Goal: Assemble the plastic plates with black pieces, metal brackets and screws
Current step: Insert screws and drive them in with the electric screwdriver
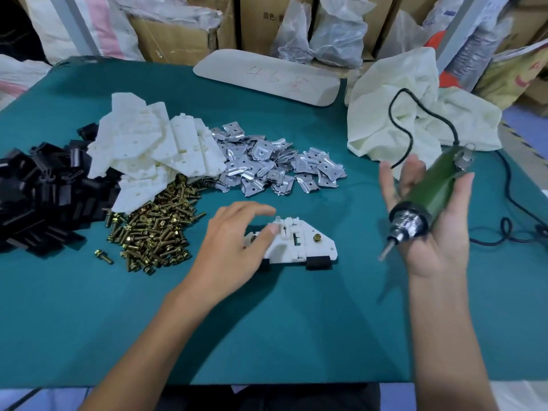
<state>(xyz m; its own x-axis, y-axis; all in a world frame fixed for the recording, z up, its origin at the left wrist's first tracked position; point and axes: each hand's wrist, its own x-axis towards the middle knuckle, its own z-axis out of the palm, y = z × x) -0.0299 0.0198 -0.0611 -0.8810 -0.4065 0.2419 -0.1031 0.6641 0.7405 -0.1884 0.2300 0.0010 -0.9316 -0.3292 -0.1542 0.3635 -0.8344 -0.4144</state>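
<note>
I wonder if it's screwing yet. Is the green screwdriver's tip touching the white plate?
Apart. The head view shows bare teal table between the screwdriver tip and the white plate.

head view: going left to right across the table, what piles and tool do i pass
black pieces → plastic plates → metal brackets → green electric screwdriver lying in the right hand

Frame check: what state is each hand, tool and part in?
Left hand: rests on the plate, fingers relaxed.
Right hand: palm up, fingers straight, cradling the screwdriver.
Screwdriver: off the table, bit angled down.
Plate: flat on table, a screw in it, black pieces fitted.
</note>
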